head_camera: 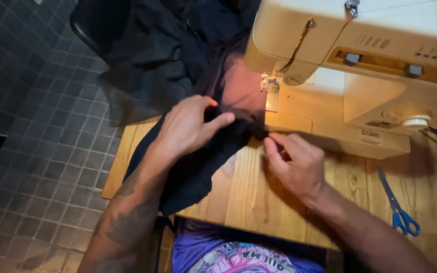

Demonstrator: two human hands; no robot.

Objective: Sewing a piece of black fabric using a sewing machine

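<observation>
A cream sewing machine (360,76) stands on a wooden table (259,197). Black fabric (178,65) spills from under its needle area (270,86) off the table's far left side. My left hand (188,126) lies flat on the fabric just left of the needle, fingers spread and pressing it down. My right hand (294,159) rests on the table in front of the machine's bed, thumb and fingers pinching the fabric's edge near the presser foot.
Blue-handled scissors (398,207) lie on the table at the right, under my right forearm's far side. A grey tiled floor (31,126) lies to the left. A dark chair seat (97,20) shows at the top left.
</observation>
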